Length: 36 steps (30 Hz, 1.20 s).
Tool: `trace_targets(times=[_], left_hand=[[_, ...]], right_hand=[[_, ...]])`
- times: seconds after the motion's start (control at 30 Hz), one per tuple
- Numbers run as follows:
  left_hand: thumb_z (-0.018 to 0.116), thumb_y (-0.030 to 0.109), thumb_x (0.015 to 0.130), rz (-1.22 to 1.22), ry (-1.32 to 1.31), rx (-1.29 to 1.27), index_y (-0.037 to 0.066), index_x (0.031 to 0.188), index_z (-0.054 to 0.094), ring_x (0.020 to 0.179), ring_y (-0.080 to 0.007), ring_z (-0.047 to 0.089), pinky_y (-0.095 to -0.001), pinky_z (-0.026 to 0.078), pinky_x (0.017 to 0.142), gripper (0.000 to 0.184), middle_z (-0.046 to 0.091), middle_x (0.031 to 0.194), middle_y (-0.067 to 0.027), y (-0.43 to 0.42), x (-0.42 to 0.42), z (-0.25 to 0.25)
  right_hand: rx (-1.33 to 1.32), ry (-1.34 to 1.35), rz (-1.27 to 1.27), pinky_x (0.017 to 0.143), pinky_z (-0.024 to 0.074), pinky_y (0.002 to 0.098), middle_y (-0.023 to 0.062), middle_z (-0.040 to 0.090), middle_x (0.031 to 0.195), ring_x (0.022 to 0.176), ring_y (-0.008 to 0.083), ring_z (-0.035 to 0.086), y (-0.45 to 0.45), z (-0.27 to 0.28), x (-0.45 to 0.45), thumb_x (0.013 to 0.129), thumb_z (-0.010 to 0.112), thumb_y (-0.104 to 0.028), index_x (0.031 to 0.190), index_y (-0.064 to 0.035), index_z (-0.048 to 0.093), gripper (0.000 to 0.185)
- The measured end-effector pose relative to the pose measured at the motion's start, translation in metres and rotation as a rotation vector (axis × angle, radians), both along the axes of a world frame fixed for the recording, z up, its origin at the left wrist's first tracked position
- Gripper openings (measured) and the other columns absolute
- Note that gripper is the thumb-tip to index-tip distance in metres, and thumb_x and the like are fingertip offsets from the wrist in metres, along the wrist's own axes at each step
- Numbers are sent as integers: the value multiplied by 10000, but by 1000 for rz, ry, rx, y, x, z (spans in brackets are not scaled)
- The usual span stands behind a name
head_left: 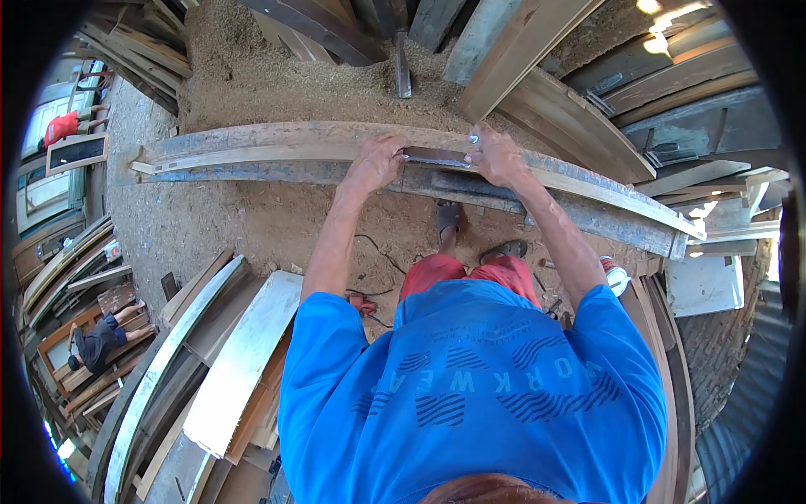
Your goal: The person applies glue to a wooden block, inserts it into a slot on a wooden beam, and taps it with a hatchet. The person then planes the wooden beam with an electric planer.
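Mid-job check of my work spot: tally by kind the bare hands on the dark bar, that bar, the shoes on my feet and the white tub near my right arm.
Hands (left hand, right hand): 2
Dark bar: 1
Shoes: 2
White tub: 1
Total: 6

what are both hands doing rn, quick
left hand: fingers closed on one end of the dark, narrow block
right hand: fingers closed on the block's other end, over the long wooden piece
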State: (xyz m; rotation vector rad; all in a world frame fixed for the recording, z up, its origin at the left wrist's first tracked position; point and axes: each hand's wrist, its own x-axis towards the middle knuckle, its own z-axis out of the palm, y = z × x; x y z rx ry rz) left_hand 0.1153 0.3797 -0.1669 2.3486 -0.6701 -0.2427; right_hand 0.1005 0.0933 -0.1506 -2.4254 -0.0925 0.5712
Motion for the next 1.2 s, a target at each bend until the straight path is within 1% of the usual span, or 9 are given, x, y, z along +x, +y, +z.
trace_targets(times=[0.17, 0.37, 0.4, 0.5, 0.57, 0.6, 0.77, 0.97, 1.2], left_hand=[[699, -6, 827, -33, -1, 26, 43, 1078, 666, 1016, -449, 631, -508, 512, 865, 259, 672, 1000, -213, 0, 4, -3], [709, 7, 830, -64, 4, 188, 86, 1223, 620, 1183, -423, 578, -504, 453, 1039, 411, 632, 1166, -205, -5, 7, 10], [721, 32, 841, -70, 30, 213, 89, 1247, 615, 1205, -415, 567, -497, 450, 1047, 423, 625, 1194, -198, -7, 9, 16], [749, 93, 866, -102, 121, 287, 99, 1291, 613, 1252, -392, 545, -480, 441, 1075, 446, 615, 1243, -181, -13, 14, 33], [760, 112, 869, -117, 183, 307, 108, 1281, 627, 1262, -383, 544, -477, 432, 1095, 434, 621, 1231, -176, -21, 18, 39], [758, 95, 862, -101, 162, 307, 106, 1257, 640, 1235, -378, 557, -474, 442, 1078, 412, 625, 1207, -172, -24, 17, 36], [759, 56, 837, -9, 127, 279, 86, 1134, 704, 1122, -362, 604, -453, 485, 993, 303, 642, 1101, -154, -26, 8, 23], [776, 38, 807, -31, 88, 247, 84, 1092, 716, 1021, -358, 619, -448, 495, 929, 295, 632, 1001, -149, -24, 11, 14], [801, 64, 794, -38, 102, 190, 108, 1078, 725, 988, -347, 623, -448, 499, 888, 298, 640, 1000, -139, -20, 13, 9]], right_hand=[[-47, -2, 94, 892, 540, 538, 267, 719, 1026, 1022, 492, 683, -2, -14, 7, 923, 720, -215, 1204, 30, 594, 394], [-20, -220, -305, 926, 534, 520, 277, 706, 1103, 1051, 477, 680, -23, -8, -49, 957, 660, -272, 1243, -20, 598, 386], [65, -4, -378, 947, 528, 511, 281, 697, 1137, 1088, 461, 672, -34, -13, -70, 964, 637, -266, 1264, -24, 594, 388], [231, 438, -461, 998, 506, 511, 298, 657, 1245, 1202, 436, 625, -61, -79, -140, 984, 582, -268, 1366, -33, 539, 451], [161, 114, -432, 1010, 502, 515, 300, 636, 1285, 1221, 448, 609, -69, -135, -165, 993, 580, -290, 1422, -53, 493, 498], [126, -47, -409, 1017, 500, 517, 300, 626, 1305, 1230, 454, 600, -69, -140, -168, 997, 579, -301, 1450, -62, 470, 523], [224, 266, -644, 1040, 485, 522, 282, 617, 1344, 1241, 482, 582, -63, -171, -143, 1008, 595, -398, 1471, -155, 457, 540], [52, 410, -819, 1005, 493, 552, 333, 631, 1287, 1212, 511, 604, -26, -142, -144, 974, 629, -496, 1393, -158, 427, 574], [161, 182, -1127, 972, 514, 530, 307, 672, 1124, 1082, 504, 658, 1, -194, -167, 862, 737, -233, 1340, -137, 449, 567]])
